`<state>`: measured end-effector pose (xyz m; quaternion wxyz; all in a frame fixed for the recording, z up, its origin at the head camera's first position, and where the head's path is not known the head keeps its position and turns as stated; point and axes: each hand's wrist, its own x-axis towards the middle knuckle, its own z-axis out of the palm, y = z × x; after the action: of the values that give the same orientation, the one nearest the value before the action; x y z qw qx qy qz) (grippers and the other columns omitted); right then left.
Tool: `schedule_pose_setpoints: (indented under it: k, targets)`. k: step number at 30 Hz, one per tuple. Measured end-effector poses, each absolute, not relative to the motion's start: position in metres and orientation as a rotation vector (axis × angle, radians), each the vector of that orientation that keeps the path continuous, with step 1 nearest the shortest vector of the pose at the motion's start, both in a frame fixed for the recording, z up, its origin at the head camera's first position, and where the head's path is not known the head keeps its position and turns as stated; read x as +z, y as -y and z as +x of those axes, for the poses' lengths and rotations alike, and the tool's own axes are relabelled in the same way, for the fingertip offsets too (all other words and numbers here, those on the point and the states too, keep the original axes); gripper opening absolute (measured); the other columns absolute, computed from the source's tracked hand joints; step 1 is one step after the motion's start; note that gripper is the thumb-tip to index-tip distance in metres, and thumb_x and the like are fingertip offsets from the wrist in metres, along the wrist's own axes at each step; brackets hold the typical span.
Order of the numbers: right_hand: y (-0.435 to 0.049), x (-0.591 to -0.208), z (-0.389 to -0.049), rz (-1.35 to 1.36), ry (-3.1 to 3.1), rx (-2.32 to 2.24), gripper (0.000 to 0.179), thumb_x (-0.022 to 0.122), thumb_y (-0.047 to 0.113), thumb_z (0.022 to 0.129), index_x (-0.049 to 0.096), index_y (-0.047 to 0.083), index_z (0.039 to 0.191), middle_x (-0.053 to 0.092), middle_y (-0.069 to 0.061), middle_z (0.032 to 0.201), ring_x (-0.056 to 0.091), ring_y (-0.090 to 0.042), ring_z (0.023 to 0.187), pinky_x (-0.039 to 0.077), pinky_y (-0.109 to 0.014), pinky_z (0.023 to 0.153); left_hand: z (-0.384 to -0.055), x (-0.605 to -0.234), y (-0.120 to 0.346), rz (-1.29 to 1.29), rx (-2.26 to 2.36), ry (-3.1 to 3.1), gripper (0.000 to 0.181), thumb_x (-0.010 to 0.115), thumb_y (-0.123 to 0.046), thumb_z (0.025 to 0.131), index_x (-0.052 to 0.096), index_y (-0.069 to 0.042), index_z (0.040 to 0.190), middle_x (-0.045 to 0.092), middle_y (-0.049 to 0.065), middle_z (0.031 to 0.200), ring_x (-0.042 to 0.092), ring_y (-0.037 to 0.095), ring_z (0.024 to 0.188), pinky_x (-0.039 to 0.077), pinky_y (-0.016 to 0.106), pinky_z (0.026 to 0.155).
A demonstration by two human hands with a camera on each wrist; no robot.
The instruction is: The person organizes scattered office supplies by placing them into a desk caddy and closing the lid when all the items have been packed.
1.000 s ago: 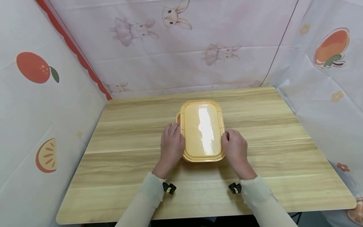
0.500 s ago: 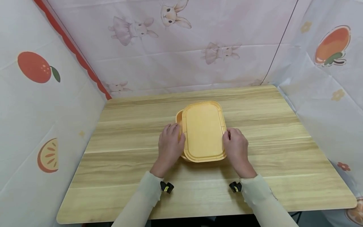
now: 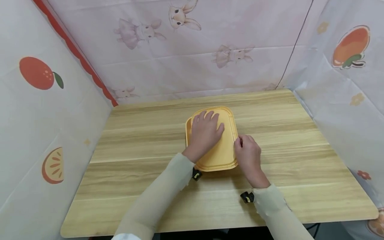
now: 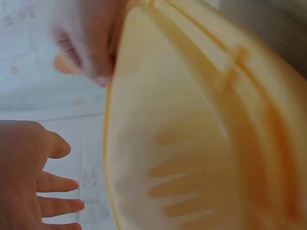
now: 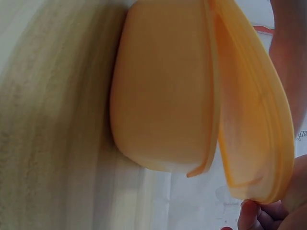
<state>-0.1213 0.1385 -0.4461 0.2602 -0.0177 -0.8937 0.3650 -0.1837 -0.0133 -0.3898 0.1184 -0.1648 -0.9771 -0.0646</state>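
A yellow rectangular lid (image 3: 225, 146) lies slanted over a matching plastic box (image 5: 163, 86), whose left rim (image 3: 188, 130) shows past it in the head view. The right wrist view has a wedge of space between lid (image 5: 261, 110) and box. My right hand (image 3: 248, 154) pinches the lid's right edge, thumb on its rim. Over the lid's upper left part my left hand (image 3: 206, 132) is spread, fingers apart. In the left wrist view this hand (image 4: 29, 177) stands off the lid's face (image 4: 158, 120), which carries dim finger shapes. The box's inside is hidden.
Box and hands are at the middle of a wood-grain table (image 3: 135, 186). Printed cloth walls (image 3: 186, 76) rise behind the table and on both sides. Each sleeve cuff carries a small black device (image 3: 247, 197).
My left hand has left the lid's left edge and moved right and away from me, over its top, with fingers spreading. My right hand keeps its pinch; the lid has shifted slightly.
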Motion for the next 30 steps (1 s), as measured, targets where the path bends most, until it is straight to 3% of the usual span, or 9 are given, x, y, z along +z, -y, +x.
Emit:
schedule_pose_setpoints:
  k: [9, 19, 24, 30]
  targets:
    - [-0.13, -0.44, -0.121, 0.028, 2.314, 0.905, 0.016, 0.06, 0.0, 0.091, 0.071, -0.01, 0.095, 0.07, -0.024, 0.088, 0.067, -0.04, 0.079, 0.055, -0.053, 0.07, -0.2, -0.39, -0.027, -0.479, -0.186, 2.951, 0.059, 0.038, -0.055, 0.104, 0.051, -0.017, 0.147, 0.043, 0.009, 0.157, 0.035, 0.028, 0.147, 0.026, 0.05, 0.121]
    - [-0.125, -0.438, -0.118, 0.055, 2.247, 0.84, 0.012, 0.061, -0.001, 0.089, 0.07, -0.008, 0.091, 0.07, -0.022, 0.084, 0.063, -0.042, 0.07, 0.052, -0.052, 0.063, -0.203, -0.388, -0.036, -0.401, -0.197, 2.896, 0.056, 0.041, -0.052, 0.103, 0.054, -0.012, 0.14, 0.045, 0.011, 0.154, 0.04, 0.027, 0.143, 0.035, 0.044, 0.118]
    - [-0.122, -0.438, -0.118, 0.057, 2.214, 0.818, 0.01, 0.062, 0.0, 0.089, 0.069, -0.008, 0.09, 0.068, -0.021, 0.081, 0.062, -0.041, 0.07, 0.05, -0.051, 0.065, -0.205, -0.387, -0.037, -0.378, -0.208, 2.864, 0.058, 0.044, -0.051, 0.103, 0.057, -0.007, 0.139, 0.049, 0.012, 0.151, 0.046, 0.025, 0.138, 0.042, 0.039, 0.113]
    - [-0.121, -0.439, -0.117, 0.079, 2.185, 0.79, 0.01, 0.062, -0.002, 0.089, 0.068, -0.009, 0.089, 0.067, -0.022, 0.079, 0.063, -0.039, 0.069, 0.049, -0.049, 0.069, -0.208, -0.387, -0.04, -0.364, -0.224, 2.86, 0.062, 0.045, -0.051, 0.102, 0.054, -0.004, 0.141, 0.049, 0.013, 0.151, 0.042, 0.026, 0.142, 0.045, 0.04, 0.111]
